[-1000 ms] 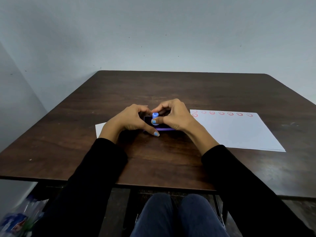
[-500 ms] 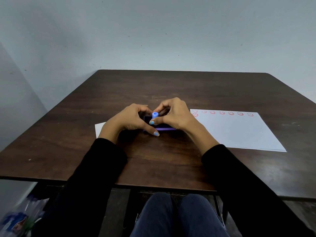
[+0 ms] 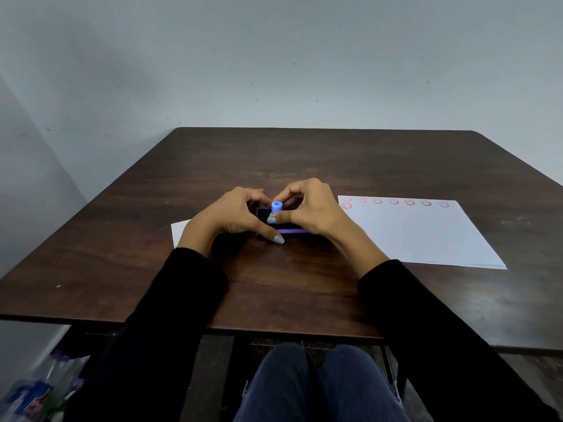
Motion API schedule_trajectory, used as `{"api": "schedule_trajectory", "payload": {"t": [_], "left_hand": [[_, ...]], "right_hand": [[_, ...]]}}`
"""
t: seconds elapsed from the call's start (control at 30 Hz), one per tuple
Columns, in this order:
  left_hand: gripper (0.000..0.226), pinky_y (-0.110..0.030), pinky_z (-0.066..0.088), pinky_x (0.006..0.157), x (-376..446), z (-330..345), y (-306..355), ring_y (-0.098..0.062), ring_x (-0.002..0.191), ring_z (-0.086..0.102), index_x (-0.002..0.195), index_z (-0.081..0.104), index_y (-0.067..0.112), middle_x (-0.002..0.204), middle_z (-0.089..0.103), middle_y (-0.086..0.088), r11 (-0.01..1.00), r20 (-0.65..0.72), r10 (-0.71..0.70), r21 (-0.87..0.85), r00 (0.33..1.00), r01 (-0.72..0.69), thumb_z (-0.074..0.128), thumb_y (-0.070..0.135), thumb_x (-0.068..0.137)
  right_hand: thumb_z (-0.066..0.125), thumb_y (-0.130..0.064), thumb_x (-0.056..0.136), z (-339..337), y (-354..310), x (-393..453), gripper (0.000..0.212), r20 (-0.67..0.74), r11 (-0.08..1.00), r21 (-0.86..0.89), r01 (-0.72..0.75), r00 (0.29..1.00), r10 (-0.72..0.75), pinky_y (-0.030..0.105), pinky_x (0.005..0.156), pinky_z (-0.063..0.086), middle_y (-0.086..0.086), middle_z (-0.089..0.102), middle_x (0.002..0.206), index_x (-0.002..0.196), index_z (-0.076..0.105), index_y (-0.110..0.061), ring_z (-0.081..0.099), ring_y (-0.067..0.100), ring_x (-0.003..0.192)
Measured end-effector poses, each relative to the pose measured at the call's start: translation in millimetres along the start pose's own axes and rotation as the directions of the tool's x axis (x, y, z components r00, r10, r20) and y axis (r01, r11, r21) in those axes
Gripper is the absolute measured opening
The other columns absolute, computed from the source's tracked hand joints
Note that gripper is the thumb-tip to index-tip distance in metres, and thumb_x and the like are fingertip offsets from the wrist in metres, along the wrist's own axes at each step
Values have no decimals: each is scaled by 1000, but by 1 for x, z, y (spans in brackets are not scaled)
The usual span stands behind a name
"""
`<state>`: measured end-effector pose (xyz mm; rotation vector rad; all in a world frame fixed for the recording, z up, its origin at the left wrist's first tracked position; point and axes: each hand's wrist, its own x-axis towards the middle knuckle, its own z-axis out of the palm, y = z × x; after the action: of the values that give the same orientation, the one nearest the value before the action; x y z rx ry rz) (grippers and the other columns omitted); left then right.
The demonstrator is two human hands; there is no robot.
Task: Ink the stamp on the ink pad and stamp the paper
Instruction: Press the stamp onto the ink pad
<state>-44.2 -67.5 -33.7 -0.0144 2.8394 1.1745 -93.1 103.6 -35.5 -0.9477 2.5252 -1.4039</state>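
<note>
A small blue stamp [image 3: 276,206] stands upright on the purple ink pad [image 3: 293,230] at the table's middle. My right hand [image 3: 313,209] pinches the stamp between thumb and fingers. My left hand [image 3: 232,215] grips the pad's left side, its thumb along the front edge. Most of the pad is hidden under both hands. A white paper [image 3: 420,236] lies to the right, with a row of red smiley prints along its far edge and one more below at the left corner.
A second white sheet [image 3: 179,234] peeks out behind my left wrist. The dark wooden table [image 3: 304,159] meets a grey wall at its far edge. Plastic bottles [image 3: 33,394] lie on the floor at lower left.
Almost nothing differs: both hands stay on the pad and stamp, with the right thumb shifted slightly on the stamp.
</note>
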Motion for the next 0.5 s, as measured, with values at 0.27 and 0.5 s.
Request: {"api": "schedule_trajectory", "payload": {"t": [0.27,0.5], "left_hand": [[69,-40,36,104,0,-7,-4,-18,136,27,108,63,37,146,36,-1,995,53,-82,59,995,79,88,42,44],[85,-55,5,115,-3,1,11,-21,144,2,123,51,43,151,29,1,994,-37,-43,102,998,47,81,60,45]], "right_hand": [[80,-8,68,-48,14,2,28,-501,743,642,188,836,222,18,80,53,-6,73,59,91,67,-19,70,6,67],[74,-3,75,-48,18,5,16,-494,626,745,231,822,284,16,70,56,-8,73,59,89,67,-5,70,5,64]]}}
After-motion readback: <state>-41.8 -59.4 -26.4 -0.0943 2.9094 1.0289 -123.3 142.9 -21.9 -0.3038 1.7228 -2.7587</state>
